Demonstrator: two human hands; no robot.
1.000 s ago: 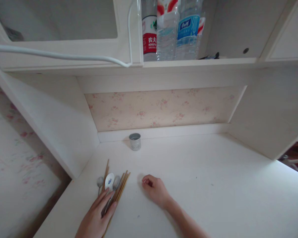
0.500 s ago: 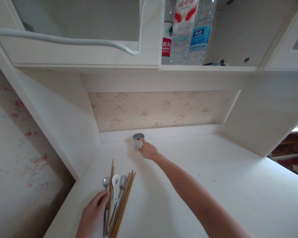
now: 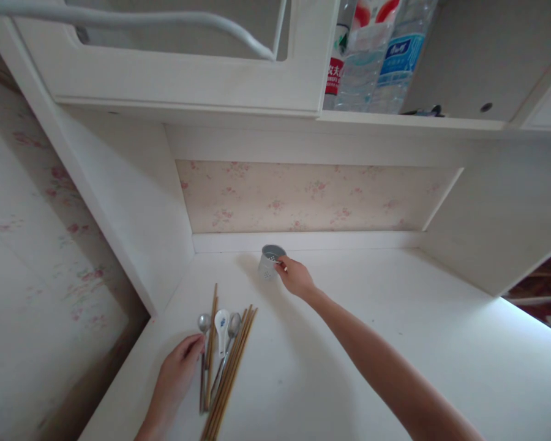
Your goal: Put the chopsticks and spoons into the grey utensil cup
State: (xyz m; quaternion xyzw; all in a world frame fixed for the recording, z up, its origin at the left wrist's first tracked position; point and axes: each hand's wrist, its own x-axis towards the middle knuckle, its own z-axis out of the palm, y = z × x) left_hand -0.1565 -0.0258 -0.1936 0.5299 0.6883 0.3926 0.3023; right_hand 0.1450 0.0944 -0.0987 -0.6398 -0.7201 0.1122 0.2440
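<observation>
A small grey cutlery holder (image 3: 267, 267) with punched holes is near the back of the white tabletop, tilted slightly. My right hand (image 3: 296, 277) grips its rim at the right side, thumb and fingers closed. At the front left, my left hand (image 3: 180, 362) has its fingertips pressed together on the handle of a metal spoon (image 3: 204, 323). Beside that spoon lie a pair of wooden chopsticks (image 3: 212, 343), a white ceramic spoon (image 3: 221, 324) with a blue mark, a second metal spoon (image 3: 234, 324) and a bundle of several wooden chopsticks (image 3: 234, 376).
Above the tabletop (image 3: 349, 343) hangs a white cabinet (image 3: 188, 86), with plastic water bottles (image 3: 362, 73) on its open shelf. A white cable (image 3: 165, 21) crosses in front of it. White side panels (image 3: 114, 196) stand left and right, with flowered wallpaper (image 3: 303, 199) behind.
My right hand has closed on the holder's rim; the holder has tipped and shifted slightly right. My left hand stays by the metal spoon. The camera view has shifted.
</observation>
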